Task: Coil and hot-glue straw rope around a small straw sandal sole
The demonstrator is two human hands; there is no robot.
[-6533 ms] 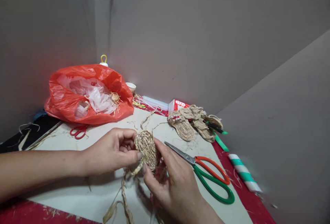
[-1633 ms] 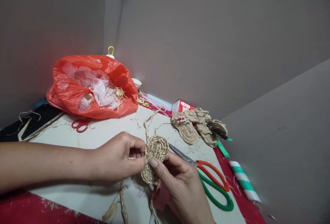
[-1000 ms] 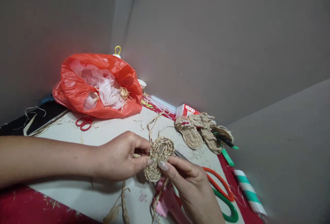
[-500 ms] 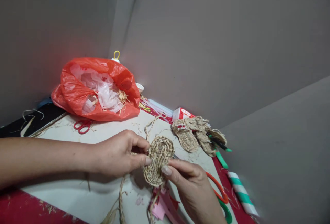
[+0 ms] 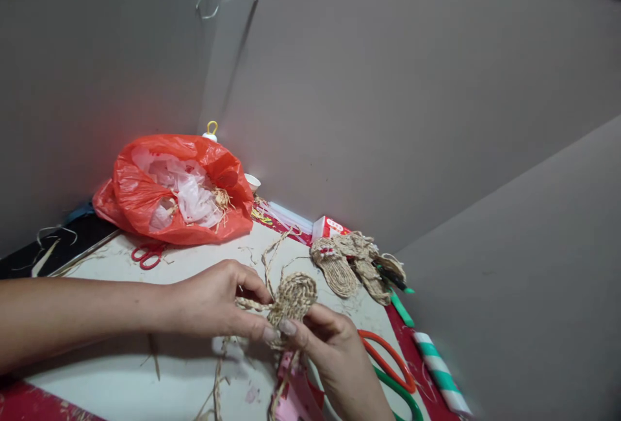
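A small woven straw sole (image 5: 297, 295) is held above the white board, its lower part partly covered by fingers. My left hand (image 5: 226, 301) pinches its left side, with a braided straw cord passing by the fingers. My right hand (image 5: 334, 350) grips the lower right side, its thumb close to the left thumb. Loose braided cords (image 5: 218, 369) hang below and others rise behind the sole. Beneath the hands lies a pink item (image 5: 298, 395), partly hidden.
A red plastic bag (image 5: 140, 214) stands at the back left, near red-handled scissors (image 5: 148, 256). Woven straw slippers (image 5: 337, 272) lie at the back right. Orange and green handles (image 5: 405, 376) and a green-striped roll (image 5: 441, 372) are on the right.
Both hands have shifted slightly left in view. My right hand has moved closer to my left thumb, and the sole's lower part is now more covered. The whole view has tilted upward.
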